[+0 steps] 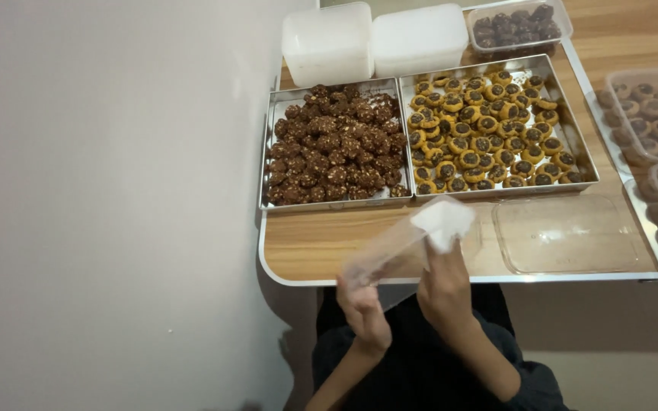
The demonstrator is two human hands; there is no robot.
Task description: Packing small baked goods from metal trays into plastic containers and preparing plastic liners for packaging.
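My left hand [363,308] and my right hand [443,283] are raised at the table's near edge. Together they hold a thin clear plastic piece [401,247]; whether it is a glove or a bag I cannot tell. My left hand pinches its lower end. My right hand's fingertips are up in its crumpled whitish upper end. Just beyond my hands are two metal trays side by side. The left tray [266,164] is heaped with dark chocolate cookies [333,144]. The right tray [589,169] holds golden cookies with dark centres [489,129].
A clear flat lid [565,232] lies on the wooden table [306,240] to the right of my hands. Two white lidded boxes [329,42] and a clear tub of dark cookies [519,27] stand behind the trays. More clear tubs of cookies [649,114] sit at the right edge. A pale wall [108,190] fills the left.
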